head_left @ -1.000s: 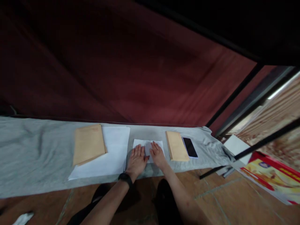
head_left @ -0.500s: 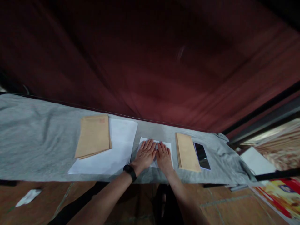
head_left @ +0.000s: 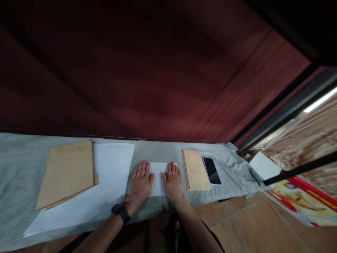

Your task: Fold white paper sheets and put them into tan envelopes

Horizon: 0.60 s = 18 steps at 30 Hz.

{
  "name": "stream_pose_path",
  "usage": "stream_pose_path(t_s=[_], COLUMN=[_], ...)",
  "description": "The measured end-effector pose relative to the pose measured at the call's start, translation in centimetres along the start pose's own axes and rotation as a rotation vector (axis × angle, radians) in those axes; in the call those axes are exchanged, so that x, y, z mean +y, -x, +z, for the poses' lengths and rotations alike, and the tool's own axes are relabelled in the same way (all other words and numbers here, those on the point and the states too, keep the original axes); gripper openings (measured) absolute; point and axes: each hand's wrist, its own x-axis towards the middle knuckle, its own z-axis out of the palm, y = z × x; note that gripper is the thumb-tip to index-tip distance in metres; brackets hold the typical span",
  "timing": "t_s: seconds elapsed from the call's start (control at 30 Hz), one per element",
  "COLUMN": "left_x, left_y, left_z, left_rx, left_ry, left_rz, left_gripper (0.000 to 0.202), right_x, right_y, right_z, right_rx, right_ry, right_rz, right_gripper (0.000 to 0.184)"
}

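A small white sheet of paper (head_left: 158, 181), perhaps folded, lies flat on the grey cloth in front of me. My left hand (head_left: 140, 181) rests palm down over its left edge, fingers stretched out, with a dark watch on the wrist. Flat on its right edge is my right hand (head_left: 173, 181), fingers extended. The paper's middle shows between the two thumbs. To the left, brown envelopes (head_left: 68, 172) lie on larger white sheets (head_left: 113, 175). Just right of my right hand sits a stack of narrower brown envelopes (head_left: 196, 170).
A phone (head_left: 212, 171) lies right of the narrow envelopes. Grey cloth (head_left: 158, 149) covers the long table, with a dark red curtain (head_left: 158, 88) behind it. At the right stand dark metal bars (head_left: 273, 105), and a colourful printed box (head_left: 302, 200) is on the tiled floor.
My hands have slid apart from the paper's middle to its left and right edges. The camera view has turned to the right.
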Motion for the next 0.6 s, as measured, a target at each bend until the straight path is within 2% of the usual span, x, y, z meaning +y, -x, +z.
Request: stream_pose_path(t_s=[0.17, 0.4, 0.5, 0.6], left_x=[0.0, 0.0, 0.1, 0.6], left_y=[0.0, 0.1, 0.2, 0.5], left_z=[0.4, 0.4, 0.3, 0.4], left_rx=[0.007, 0.047, 0.094, 0.119], left_ry=[-0.019, 0.011, 0.032, 0.057], left_rz=[-0.068, -0.077, -0.069, 0.051], left_gripper=[0.063, 0.064, 0.063, 0.059], right_x=[-0.1, 0.6, 0.4, -0.6], right_y=[-0.3, -0.5, -0.7, -0.9], right_z=[0.5, 0.6, -0.2, -1.2], right_rx=[0.061, 0.078, 0.080, 0.036], right_ry=[0.036, 0.008, -0.024, -0.079], right_rz=[0.069, 0.137, 0.115, 0.004], right_gripper=[0.059, 0.062, 0.061, 0.058])
